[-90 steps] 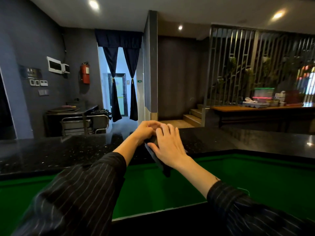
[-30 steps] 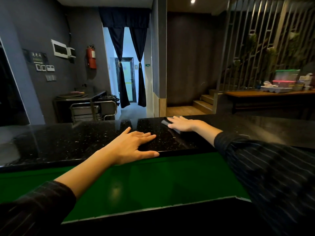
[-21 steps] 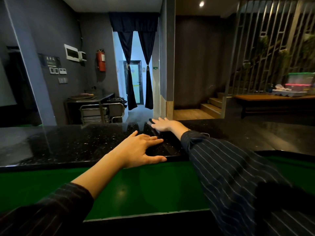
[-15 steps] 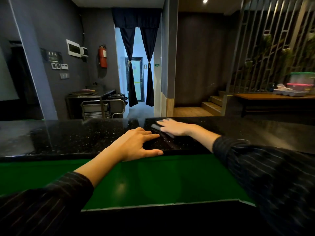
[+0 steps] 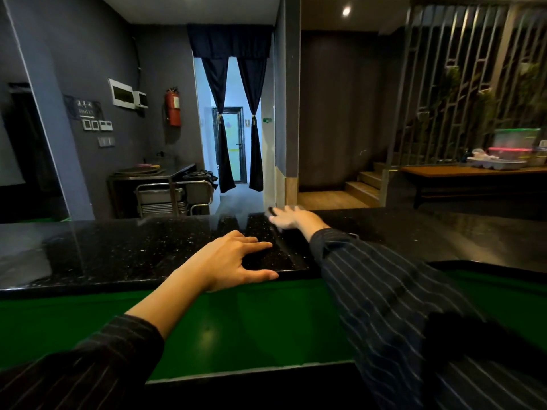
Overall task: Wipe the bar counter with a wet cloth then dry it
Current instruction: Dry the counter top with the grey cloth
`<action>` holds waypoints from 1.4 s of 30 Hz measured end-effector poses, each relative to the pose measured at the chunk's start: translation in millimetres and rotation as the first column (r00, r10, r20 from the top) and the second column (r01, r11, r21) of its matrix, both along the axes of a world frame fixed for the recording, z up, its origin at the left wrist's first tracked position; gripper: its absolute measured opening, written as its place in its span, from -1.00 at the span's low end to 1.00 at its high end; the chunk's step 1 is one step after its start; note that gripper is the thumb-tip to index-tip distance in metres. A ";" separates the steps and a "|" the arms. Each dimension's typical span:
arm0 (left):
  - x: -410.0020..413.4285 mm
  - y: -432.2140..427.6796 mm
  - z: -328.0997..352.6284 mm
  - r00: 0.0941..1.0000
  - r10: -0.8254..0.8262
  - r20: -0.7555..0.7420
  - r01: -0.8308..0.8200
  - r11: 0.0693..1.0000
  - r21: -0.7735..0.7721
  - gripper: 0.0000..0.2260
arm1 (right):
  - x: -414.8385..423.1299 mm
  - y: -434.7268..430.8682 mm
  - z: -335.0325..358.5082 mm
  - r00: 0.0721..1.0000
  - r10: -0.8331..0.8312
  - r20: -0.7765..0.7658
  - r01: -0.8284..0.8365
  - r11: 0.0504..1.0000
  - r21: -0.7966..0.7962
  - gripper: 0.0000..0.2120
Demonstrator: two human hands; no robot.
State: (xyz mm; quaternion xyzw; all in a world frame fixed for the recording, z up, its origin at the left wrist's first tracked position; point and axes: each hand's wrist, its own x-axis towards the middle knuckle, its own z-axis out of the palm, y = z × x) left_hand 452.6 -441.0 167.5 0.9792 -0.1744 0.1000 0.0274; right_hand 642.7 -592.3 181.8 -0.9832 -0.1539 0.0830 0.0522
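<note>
Head view: the cloth (image 5: pixel 271 212) lies at twelve o'clock on the far edge of the black desk (image 5: pixel 118 250), mostly hidden under the right hand (image 5: pixel 288 218) — only a dark sliver shows. That hand is blurred; its fingers look spread flat, pressing the cloth down rather than curling round it, likely to wipe. Nearer, at about eleven o'clock, the left hand (image 5: pixel 233 260) rests with open fingers (image 5: pixel 254 247) on the desk's near edge, holding nothing — probably bracing the reach.

Left hand (image 5: pixel 228 258) lies flat on the counter (image 5: pixel 118 250) at its near edge, thumb along the rim. Right hand (image 5: pixel 291 218) presses at the far edge, beyond and right of the left fingers (image 5: pixel 254 242), with the cloth (image 5: pixel 271 212) under its fingers.
</note>
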 end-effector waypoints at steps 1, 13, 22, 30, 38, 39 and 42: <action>-1.8 -0.4 0.9 1.000 0.003 -0.014 -0.004 1.000 -0.006 -0.22 | -13.4 8.5 -0.4 0.999 0.043 0.005 -0.043 0.999 0.003 -0.35; -0.4 0.9 -4.9 0.998 -0.003 -0.067 0.001 0.999 -0.033 -0.23 | 9.9 -135.9 2.3 0.988 -0.151 -0.034 0.152 0.987 0.052 -0.44; -0.9 -2.9 2.7 0.998 0.020 -0.052 -0.019 0.999 0.026 -0.26 | -0.4 -74.7 5.0 0.987 -0.156 0.035 0.156 0.988 0.007 -0.27; -11.9 -11.0 0.2 0.995 0.073 -0.066 -0.075 0.997 -0.034 -0.19 | -82.9 -118.6 -0.7 0.996 0.093 0.014 -0.094 0.993 0.076 -0.48; -20.7 -24.4 -8.6 0.980 0.181 -0.079 -0.173 0.980 0.096 -0.26 | -111.9 -95.6 -3.1 0.953 -0.282 0.107 0.278 0.959 0.044 -0.41; -20.5 -25.1 -8.7 0.980 0.183 -0.075 -0.175 0.979 0.105 -0.27 | -119.4 -77.1 -5.1 0.966 -0.230 0.122 0.225 0.973 0.051 -0.42; -22.2 -26.0 -5.7 0.980 0.178 -0.093 -0.168 0.980 0.110 -0.28 | -145.3 -41.2 -9.1 0.988 -0.032 0.153 0.023 0.998 0.057 -0.45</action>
